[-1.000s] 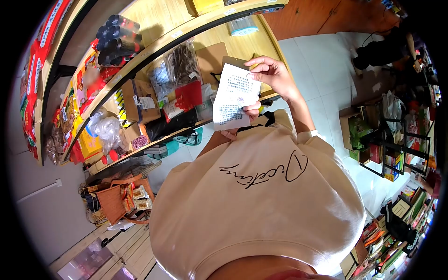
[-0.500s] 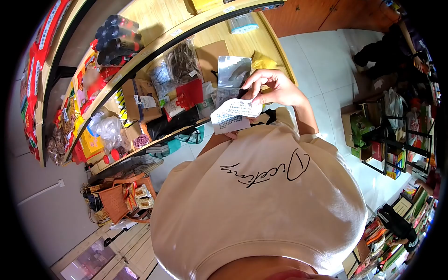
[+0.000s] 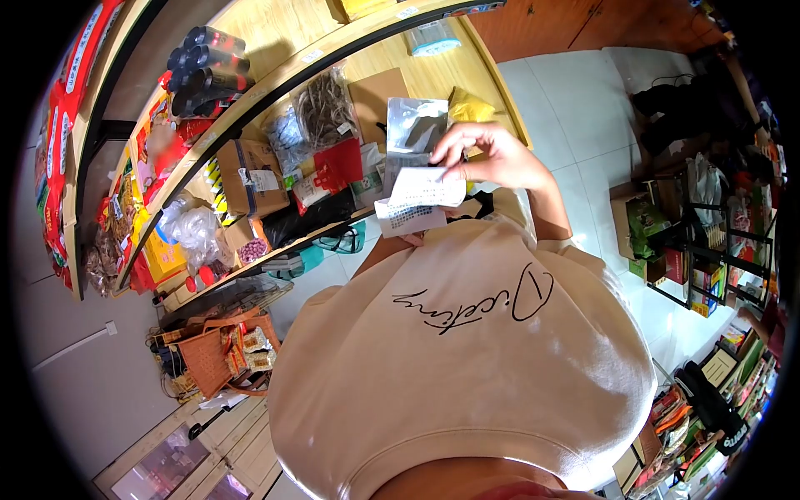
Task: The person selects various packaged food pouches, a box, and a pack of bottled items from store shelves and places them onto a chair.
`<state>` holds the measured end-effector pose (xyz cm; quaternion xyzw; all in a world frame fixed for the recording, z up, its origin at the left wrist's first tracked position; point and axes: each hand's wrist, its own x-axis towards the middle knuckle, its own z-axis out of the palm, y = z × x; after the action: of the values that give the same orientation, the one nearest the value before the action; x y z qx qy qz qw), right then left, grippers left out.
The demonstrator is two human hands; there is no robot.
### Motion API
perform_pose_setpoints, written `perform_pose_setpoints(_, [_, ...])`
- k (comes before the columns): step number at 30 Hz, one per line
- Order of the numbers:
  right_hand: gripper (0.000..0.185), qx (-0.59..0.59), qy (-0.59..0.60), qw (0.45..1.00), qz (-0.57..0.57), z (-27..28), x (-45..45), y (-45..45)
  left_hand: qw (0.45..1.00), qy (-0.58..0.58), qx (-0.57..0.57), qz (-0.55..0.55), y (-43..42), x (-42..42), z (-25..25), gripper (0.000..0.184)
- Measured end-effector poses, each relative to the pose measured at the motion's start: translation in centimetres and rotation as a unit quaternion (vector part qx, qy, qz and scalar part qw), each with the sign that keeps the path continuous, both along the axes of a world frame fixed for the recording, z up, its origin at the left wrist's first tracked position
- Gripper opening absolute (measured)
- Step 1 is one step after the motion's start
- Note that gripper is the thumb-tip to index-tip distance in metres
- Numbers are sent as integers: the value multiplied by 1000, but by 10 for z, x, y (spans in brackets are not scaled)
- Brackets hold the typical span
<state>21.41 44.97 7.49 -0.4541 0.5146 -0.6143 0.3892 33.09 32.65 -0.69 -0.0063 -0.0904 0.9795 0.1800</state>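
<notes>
A silvery, partly clear plastic pouch (image 3: 417,117) is in front of my chest. Over its lower part lies a white printed paper label (image 3: 412,218), folded up along one edge so that its lit flap stands away. At that raised edge, my right hand (image 3: 492,156) is closed, thumb and fingers pinching the label. Only a few fingertips of my left hand (image 3: 412,239) show, under the label's near edge. The rest of that hand is hidden behind the label and my shirt, though it seems to support the pouch from below.
A wooden shelf (image 3: 492,75) ahead holds a yellow packet (image 3: 471,106), a bag of dried goods (image 3: 327,108), a red packet (image 3: 339,164) and a cardboard box (image 3: 250,177). An orange basket (image 3: 204,362) is at lower left. Black racks (image 3: 708,250) with goods stand on the right.
The label's raised flap has opened further and turned its face up in the light. My right hand has shifted only slightly, while the pouch stays nearly in place.
</notes>
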Motion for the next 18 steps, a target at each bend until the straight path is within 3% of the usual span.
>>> perform_pose_setpoints(5, [21,-20,-55,993,-106,-9,-12,-14,999,40,-8,-5,-2,-6,0,38])
perform_pose_setpoints(11, [21,-22,-50,989,-136,-20,-19,-23,998,59,-16,-14,-4,-5,4,38])
perform_pose_setpoints(15, [20,-21,-47,985,-163,-24,-21,-26,996,47,69,-22,3,-7,-13,39])
perform_pose_setpoints(18, [17,-12,-56,983,-176,-28,-25,-26,997,34,52,-39,1,-9,-17,40])
